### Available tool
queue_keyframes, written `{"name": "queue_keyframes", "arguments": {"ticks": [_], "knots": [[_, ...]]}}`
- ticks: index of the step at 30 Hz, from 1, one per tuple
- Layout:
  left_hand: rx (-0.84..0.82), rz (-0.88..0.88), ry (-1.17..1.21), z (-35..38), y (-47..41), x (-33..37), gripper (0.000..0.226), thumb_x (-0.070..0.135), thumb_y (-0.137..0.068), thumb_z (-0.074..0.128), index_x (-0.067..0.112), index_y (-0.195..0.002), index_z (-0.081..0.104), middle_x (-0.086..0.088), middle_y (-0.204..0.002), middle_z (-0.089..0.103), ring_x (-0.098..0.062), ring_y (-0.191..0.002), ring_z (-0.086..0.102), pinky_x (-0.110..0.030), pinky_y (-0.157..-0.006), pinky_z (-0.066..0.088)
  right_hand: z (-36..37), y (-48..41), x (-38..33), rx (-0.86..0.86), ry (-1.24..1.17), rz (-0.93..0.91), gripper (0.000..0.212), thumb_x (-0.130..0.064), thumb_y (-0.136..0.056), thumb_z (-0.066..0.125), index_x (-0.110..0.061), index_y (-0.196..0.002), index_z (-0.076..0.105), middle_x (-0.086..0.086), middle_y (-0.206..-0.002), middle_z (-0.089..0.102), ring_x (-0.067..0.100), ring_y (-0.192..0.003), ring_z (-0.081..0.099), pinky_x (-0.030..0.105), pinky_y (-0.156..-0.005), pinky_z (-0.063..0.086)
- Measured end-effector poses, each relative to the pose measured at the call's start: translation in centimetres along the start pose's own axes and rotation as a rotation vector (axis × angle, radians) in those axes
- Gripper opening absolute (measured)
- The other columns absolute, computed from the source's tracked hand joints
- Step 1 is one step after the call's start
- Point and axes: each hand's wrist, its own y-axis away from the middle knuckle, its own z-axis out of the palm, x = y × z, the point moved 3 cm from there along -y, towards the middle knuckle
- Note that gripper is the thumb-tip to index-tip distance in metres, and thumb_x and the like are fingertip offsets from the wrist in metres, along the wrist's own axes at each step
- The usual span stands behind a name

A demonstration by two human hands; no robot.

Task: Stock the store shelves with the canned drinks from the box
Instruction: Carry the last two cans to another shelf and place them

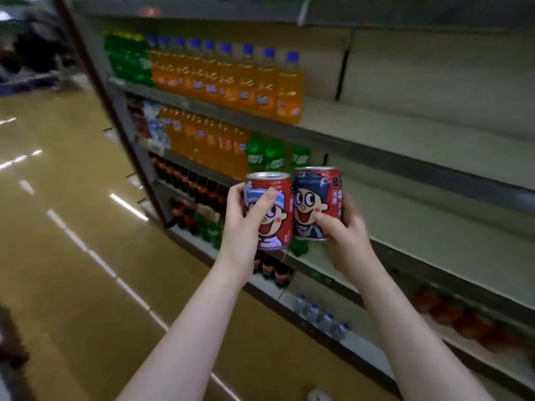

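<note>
My left hand grips a red can printed with a cartoon face under a light blue cap. My right hand grips a second red can whose cartoon face wears a dark blue cap. Both cans are upright and touch side by side in front of the store shelves. They are held in the air at the height of the middle shelf, whose right part is bare. The box is out of view.
Orange soda bottles and green bottles fill the upper shelf's left part. More orange and green bottles and dark cola bottles stand lower down. Small water bottles sit near the floor. The tan aisle floor lies left.
</note>
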Motion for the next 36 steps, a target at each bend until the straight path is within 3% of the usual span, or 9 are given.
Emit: {"name": "queue_keyframes", "arguments": {"ticks": [2, 7, 11, 16, 20, 28, 31, 36], "knots": [[-0.067, -0.024, 0.01, 2.0, 0.8, 0.3, 0.059, 0.044, -0.068, 0.063, 0.024, -0.122, 0.046, -0.002, -0.112, 0.066, -0.013, -0.095, 0.069, -0.03, -0.075, 0.058, -1.5, 1.9, -1.7, 0.072, 0.012, -0.043, 0.07, -0.041, -0.061, 0.07, -0.023, -0.125, 0.046, 0.004, -0.114, 0.065, 0.014, -0.097, 0.068, 0.02, -0.069, 0.055], [-0.251, -0.069, 0.045, 8.7, 3.8, 0.7, 0.05, 0.046, -0.066, 0.062, 0.028, -0.111, 0.051, 0.004, -0.1, 0.069, -0.009, -0.088, 0.071, -0.026, -0.07, 0.057, -6.6, 7.6, -5.3, 0.278, 0.044, -0.136, 0.043, -0.033, -0.07, 0.067, -0.035, -0.11, 0.053, -0.005, -0.104, 0.069, 0.008, -0.094, 0.068, 0.02, -0.069, 0.055], [-0.394, -0.107, 0.079, 14.6, 6.9, 0.9, 0.04, 0.041, -0.069, 0.061, 0.027, -0.105, 0.052, 0.009, -0.086, 0.072, -0.006, -0.077, 0.071, -0.02, -0.059, 0.055, -11.2, 12.4, -7.8, 0.447, 0.042, -0.213, 0.049, -0.031, -0.072, 0.068, -0.025, -0.118, 0.054, -0.005, -0.104, 0.071, 0.012, -0.098, 0.068, 0.022, -0.073, 0.055], [-0.57, -0.157, 0.116, 22.8, 13.0, -0.4, 0.04, 0.041, -0.072, 0.059, 0.025, -0.108, 0.054, 0.003, -0.093, 0.072, -0.011, -0.082, 0.072, -0.025, -0.064, 0.056, -18.1, 20.5, -10.0, 0.612, 0.075, -0.25, 0.057, -0.041, -0.066, 0.069, -0.025, -0.119, 0.054, -0.005, -0.106, 0.07, 0.013, -0.099, 0.067, 0.024, -0.076, 0.056], [-0.659, -0.232, 0.115, 29.3, 20.0, -3.5, 0.055, 0.046, -0.068, 0.059, 0.024, -0.118, 0.056, -0.001, -0.101, 0.073, -0.018, -0.093, 0.07, -0.033, -0.072, 0.056, -24.5, 28.7, -9.9, 0.73, 0.102, -0.227, 0.056, -0.04, -0.068, 0.07, -0.027, -0.12, 0.053, -0.01, -0.105, 0.07, 0.009, -0.099, 0.067, 0.021, -0.073, 0.055], [-0.827, -0.358, 0.088, 41.8, 34.5, -8.9, 0.049, 0.038, -0.073, 0.059, 0.016, -0.116, 0.059, -0.006, -0.102, 0.073, -0.019, -0.091, 0.071, -0.029, -0.068, 0.057, -35.9, 44.8, -9.5, 0.974, 0.103, -0.179, 0.064, -0.044, -0.063, 0.07, -0.026, -0.121, 0.051, -0.005, -0.106, 0.067, 0.004, -0.095, 0.066, 0.017, -0.069, 0.054], [-0.904, -0.377, 0.049, 45.2, 38.1, -10.0, 0.048, 0.038, -0.073, 0.059, 0.015, -0.117, 0.058, -0.008, -0.106, 0.071, -0.02, -0.094, 0.07, -0.03, -0.072, 0.057, -38.8, 49.0, -9.5, 1.06, 0.112, -0.174, 0.073, -0.052, -0.057, 0.067, -0.026, -0.123, 0.05, -0.004, -0.106, 0.067, 0.005, -0.096, 0.066, 0.018, -0.07, 0.054], [-0.994, -0.387, -0.002, 49.8, 41.5, -12.0, 0.048, 0.036, -0.076, 0.064, 0.016, -0.119, 0.057, -0.008, -0.107, 0.071, -0.021, -0.096, 0.069, -0.031, -0.076, 0.058, -42.5, 52.9, -8.9, 1.168, 0.084, -0.192, 0.076, -0.049, -0.057, 0.07, -0.02, -0.124, 0.05, 0.0, -0.108, 0.068, 0.011, -0.098, 0.067, 0.022, -0.074, 0.056]]}}
